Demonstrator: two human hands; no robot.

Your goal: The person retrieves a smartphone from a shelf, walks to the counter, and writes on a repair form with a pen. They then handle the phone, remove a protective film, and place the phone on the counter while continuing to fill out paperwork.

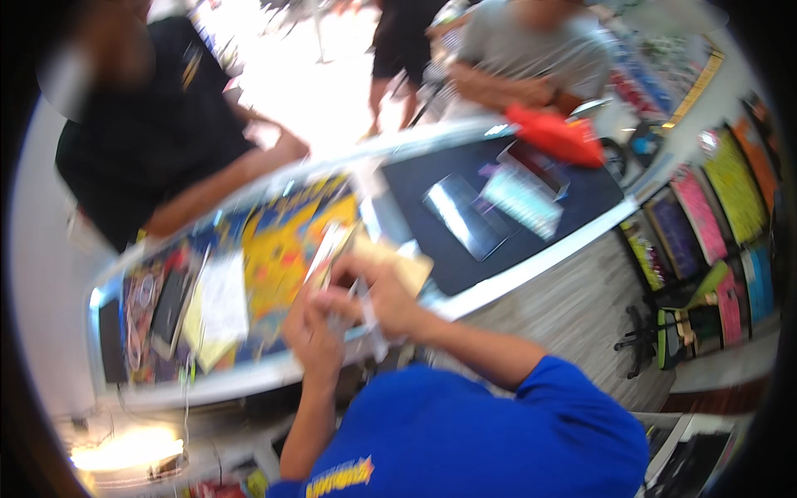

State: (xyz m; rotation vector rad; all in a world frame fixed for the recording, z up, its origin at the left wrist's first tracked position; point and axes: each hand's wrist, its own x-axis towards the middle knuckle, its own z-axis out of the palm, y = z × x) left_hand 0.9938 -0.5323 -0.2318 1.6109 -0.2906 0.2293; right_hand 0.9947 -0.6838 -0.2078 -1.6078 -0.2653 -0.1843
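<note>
The picture is blurred by motion. My left hand (314,334) and my right hand (380,292) meet over the front edge of a glass counter (531,267). Between their fingers is a pale thin card (330,249) that sticks up toward the far side, and my left hand pinches it. My right hand holds a flat tan piece (408,267), like cardboard or an envelope. A strip of clear plastic (375,334) hangs below my right hand. What exactly these pieces are cannot be made out.
A yellow and blue printed mat (278,249) and white papers (222,299) lie on the counter's left. A dark mat (432,187) at the right carries clear flat cases (465,216). A red bag (558,134), two people across the counter, and colourful wall packets (706,216) are around.
</note>
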